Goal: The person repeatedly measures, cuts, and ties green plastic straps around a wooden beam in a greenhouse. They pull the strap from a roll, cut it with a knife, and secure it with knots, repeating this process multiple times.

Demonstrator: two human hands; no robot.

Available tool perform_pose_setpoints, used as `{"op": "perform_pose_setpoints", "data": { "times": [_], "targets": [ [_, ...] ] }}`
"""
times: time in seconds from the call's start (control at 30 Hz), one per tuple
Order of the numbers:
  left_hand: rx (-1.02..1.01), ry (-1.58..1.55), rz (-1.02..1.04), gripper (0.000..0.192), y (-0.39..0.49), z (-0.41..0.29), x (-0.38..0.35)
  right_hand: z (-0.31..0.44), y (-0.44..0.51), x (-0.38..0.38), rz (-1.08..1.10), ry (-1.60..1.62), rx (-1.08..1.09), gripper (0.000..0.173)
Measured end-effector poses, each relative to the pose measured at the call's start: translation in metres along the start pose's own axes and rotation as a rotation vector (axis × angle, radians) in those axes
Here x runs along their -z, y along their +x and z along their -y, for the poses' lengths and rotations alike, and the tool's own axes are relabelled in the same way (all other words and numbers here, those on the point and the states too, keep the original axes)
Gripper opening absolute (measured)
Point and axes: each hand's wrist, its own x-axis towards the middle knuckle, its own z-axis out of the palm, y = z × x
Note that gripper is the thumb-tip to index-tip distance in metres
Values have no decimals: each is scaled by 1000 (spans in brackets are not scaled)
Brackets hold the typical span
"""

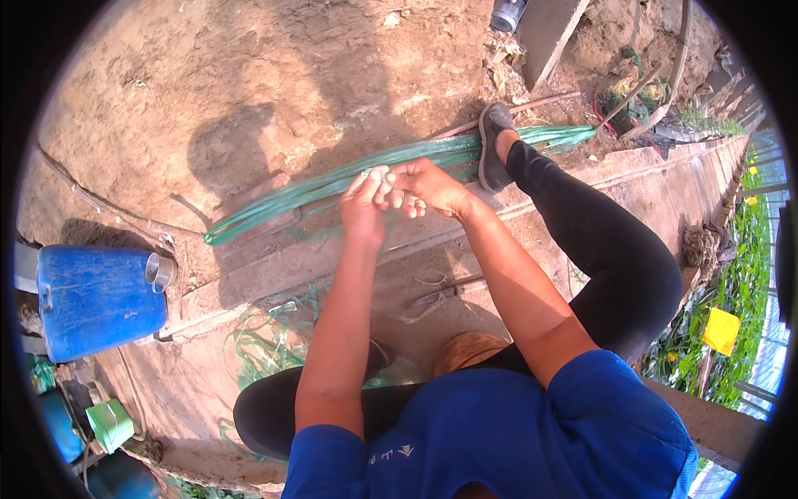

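My left hand (pixel 364 203) and my right hand (pixel 430 187) meet in front of me, thumbs and fingertips pinched close together. Between them is a thin green plastic strip (pixel 366 173); only a bit shows at the left fingertips, and the fingers hide most of it. Below and behind the hands, a long bundle of green plastic twine (pixel 336 184) lies stretched across the ground. Its left end narrows to a folded tip, while the right end gathers at a stick (pixel 629 96). My dark shoe (pixel 495 146) rests across the bundle towards its right part.
A blue plastic drum (pixel 103 299) stands at left, a clear cup (pixel 161 272) against it. Loose green strips (pixel 268 349) litter the concrete ledge (pixel 206 305) near my knee. Sticks and a concrete slab (pixel 548 37) lie at upper right. Green plants (pixel 742 280) grow along the right edge.
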Motion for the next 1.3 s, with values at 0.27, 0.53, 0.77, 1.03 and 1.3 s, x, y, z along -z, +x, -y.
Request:
{"op": "perform_pose_setpoints", "data": {
  "times": [0.27, 0.53, 0.77, 1.03, 1.3],
  "targets": [
    [138, -240, 271, 14, 4, -7, 12, -13, -1, 24, 138, 4, -44, 25],
    [34, -86, 354, 15, 5, -8, -7, -32, -8, 38, -478, -209, 124, 28],
    [9, 584, 589, 18, -2, -3, -11, -34, -11, 33, -2, 453, -196, 19],
    [117, 106, 382, 22, -1, 13, -27, -11, -19, 34, -25, -21, -385, 15],
    [-415, 1099, 132, 15, 4, 41, -67, 3, -19, 77, 151, -362, -536, 24]
  ]
}}
